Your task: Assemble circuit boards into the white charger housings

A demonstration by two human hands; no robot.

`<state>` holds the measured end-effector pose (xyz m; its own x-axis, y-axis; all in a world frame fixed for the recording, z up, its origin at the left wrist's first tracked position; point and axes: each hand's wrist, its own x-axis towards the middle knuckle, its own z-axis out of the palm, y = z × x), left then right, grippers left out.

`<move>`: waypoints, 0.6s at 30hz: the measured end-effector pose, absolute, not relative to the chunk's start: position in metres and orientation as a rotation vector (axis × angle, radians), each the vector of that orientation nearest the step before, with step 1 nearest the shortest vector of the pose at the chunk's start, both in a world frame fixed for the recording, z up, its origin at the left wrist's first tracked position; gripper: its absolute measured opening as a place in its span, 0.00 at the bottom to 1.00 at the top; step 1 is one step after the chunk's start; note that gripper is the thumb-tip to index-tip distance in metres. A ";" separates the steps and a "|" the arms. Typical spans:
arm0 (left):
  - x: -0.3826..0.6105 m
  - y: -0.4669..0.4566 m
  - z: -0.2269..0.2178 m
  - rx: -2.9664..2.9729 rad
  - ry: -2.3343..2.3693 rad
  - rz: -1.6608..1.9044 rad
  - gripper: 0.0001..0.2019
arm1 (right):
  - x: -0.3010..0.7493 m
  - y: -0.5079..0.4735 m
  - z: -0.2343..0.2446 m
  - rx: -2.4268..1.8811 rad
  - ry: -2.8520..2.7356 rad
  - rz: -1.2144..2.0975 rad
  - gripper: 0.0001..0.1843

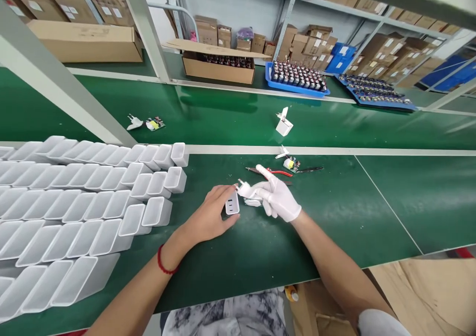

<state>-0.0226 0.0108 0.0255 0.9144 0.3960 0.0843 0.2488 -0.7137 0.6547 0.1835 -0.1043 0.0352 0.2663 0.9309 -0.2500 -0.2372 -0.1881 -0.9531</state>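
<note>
My left hand [210, 217] is bare, with a red band at the wrist. Its fingers are closed round a white charger housing [232, 204] that shows several ports on its face and rests on the green table [334, 217]. My right hand [277, 197] wears a white glove and pinches a white plug cap [245, 189] with two pins, held just right of the housing. The gloved forefinger points up and away. Both hands sit close together at the middle of the table.
Rows of empty white housings [74, 212] lie on their sides at the left. Red-handled pliers [275, 171], a small circuit board [291, 164] and loose plug parts lie beyond my hands. Another charger [284, 125] stands farther back. Blue trays [297, 80] and cardboard boxes line the shelves.
</note>
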 end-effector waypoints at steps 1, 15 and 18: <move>-0.022 0.012 0.023 2.381 0.454 0.283 0.31 | 0.183 -0.105 0.037 -1.366 -0.751 1.245 0.47; -0.029 0.015 0.008 2.245 0.471 0.317 0.33 | 0.198 -0.108 0.036 -1.686 -1.592 1.123 0.27; -0.030 0.018 0.009 2.214 0.424 0.368 0.31 | 0.188 -0.103 0.031 -1.633 -1.473 1.086 0.21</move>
